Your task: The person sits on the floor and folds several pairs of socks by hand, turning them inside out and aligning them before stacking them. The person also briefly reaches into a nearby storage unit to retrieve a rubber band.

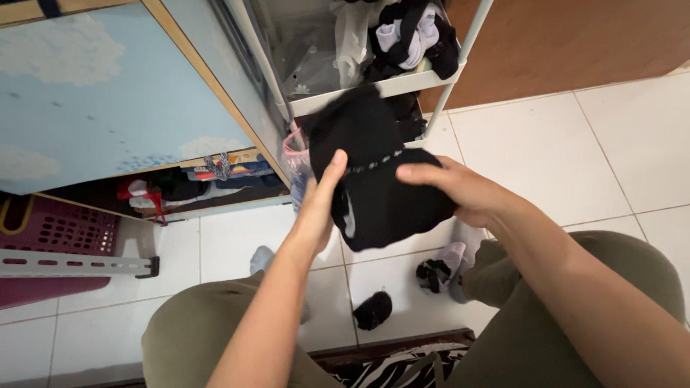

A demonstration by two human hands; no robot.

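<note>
Both hands (316, 201) (460, 190) around black garment (381, 194)

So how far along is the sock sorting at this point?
Done: bundled socks already lie on the white rack shelf. In hand: the left hand and right hand grip a black garment. Left: a black bundle and loose socks lie on the tiled floor.

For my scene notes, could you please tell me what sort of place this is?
Probably a room at home used for laundry: a white tiled floor, a white shelf rack holding socks, and a pink laundry basket beside a cupboard.
</note>
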